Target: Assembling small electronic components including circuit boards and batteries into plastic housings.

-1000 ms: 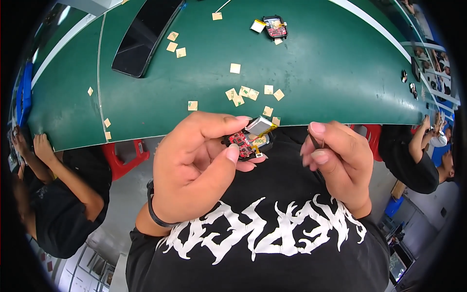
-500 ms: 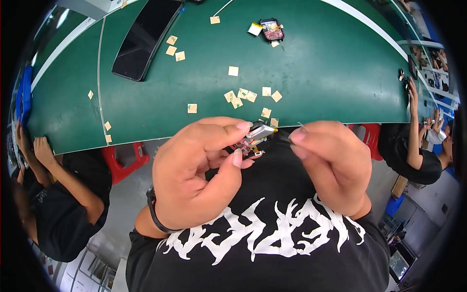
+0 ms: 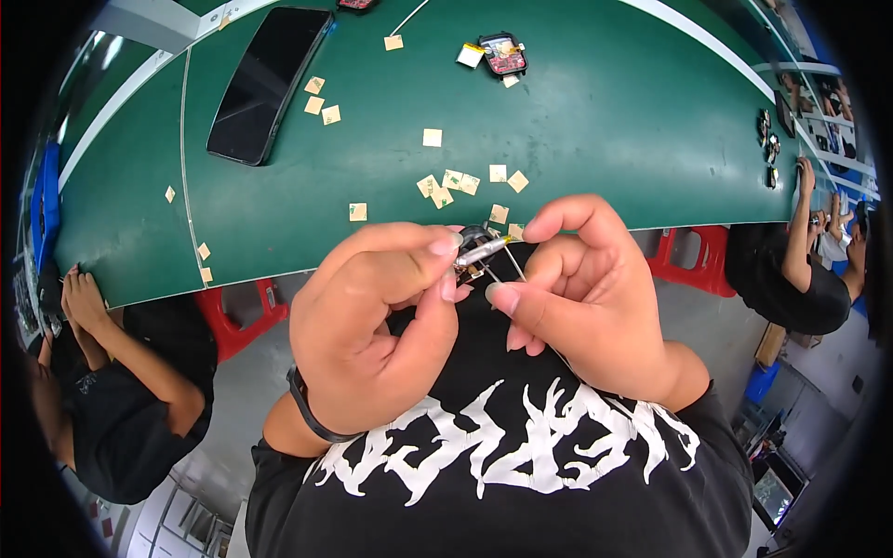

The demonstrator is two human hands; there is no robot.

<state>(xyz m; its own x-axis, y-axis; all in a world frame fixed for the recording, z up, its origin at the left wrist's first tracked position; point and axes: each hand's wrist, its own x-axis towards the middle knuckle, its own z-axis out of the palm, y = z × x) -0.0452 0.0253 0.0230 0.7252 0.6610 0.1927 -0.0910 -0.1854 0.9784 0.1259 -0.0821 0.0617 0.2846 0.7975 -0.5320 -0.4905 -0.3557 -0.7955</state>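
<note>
In the fingertips of my left hand [image 3: 367,321], closed around it, is a small black device case [image 3: 474,232] above my lap near the table edge. A silver battery [image 3: 484,252] with a yellow end stands tilted out of the case. My right hand [image 3: 600,307] pinches thin metal tweezers [image 3: 517,264], whose prongs reach up to the battery's yellow end. The right index finger is raised beside that end. My fingers hide most of the case's inside.
On the green table [image 3: 605,121] lie several small cream adhesive squares [image 3: 433,138], a black phone [image 3: 268,84] and a thin white stick [image 3: 406,19]. Farther back sits another opened device [image 3: 504,56] with its battery [image 3: 471,56]. People sit on both sides, near red stools [image 3: 693,260].
My right hand has moved left and turned, bringing the tweezers against the battery. The battery now stands more on edge in the case. My view has shifted slightly.
</note>
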